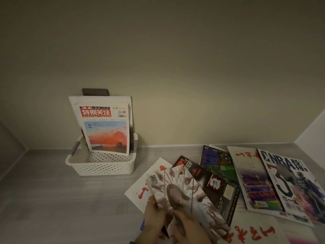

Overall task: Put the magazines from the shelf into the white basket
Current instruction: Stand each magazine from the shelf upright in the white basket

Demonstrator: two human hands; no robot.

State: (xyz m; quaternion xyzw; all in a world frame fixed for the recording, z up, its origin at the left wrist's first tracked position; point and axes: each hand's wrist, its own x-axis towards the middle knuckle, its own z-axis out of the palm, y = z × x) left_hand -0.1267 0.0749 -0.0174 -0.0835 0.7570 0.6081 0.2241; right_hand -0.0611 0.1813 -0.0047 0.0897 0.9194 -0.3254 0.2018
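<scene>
Head view: both hands clamp one magazine (186, 191) at its near end, left hand (154, 213) on its left edge, right hand (188, 224) beneath. Long axis runs up-left toward white basket (102, 166), well apart; left hand nearer it. Other magazines (255, 178) fanned on shelf (52, 199).

dark plaque (95, 91) on wall | beige wall (175, 59) behind

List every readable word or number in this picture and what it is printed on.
"特别关注", "SPECIAL FOCUS": sunset-cover magazine standing in the white perforated plastic basket.
"2021", "7": same cover, top right.
"NBA": basketball magazine lying flat at far right.
Large "3": same cover.
Red brush characters, QR codes and small print on the other magazines: too blurred to read.
</scene>
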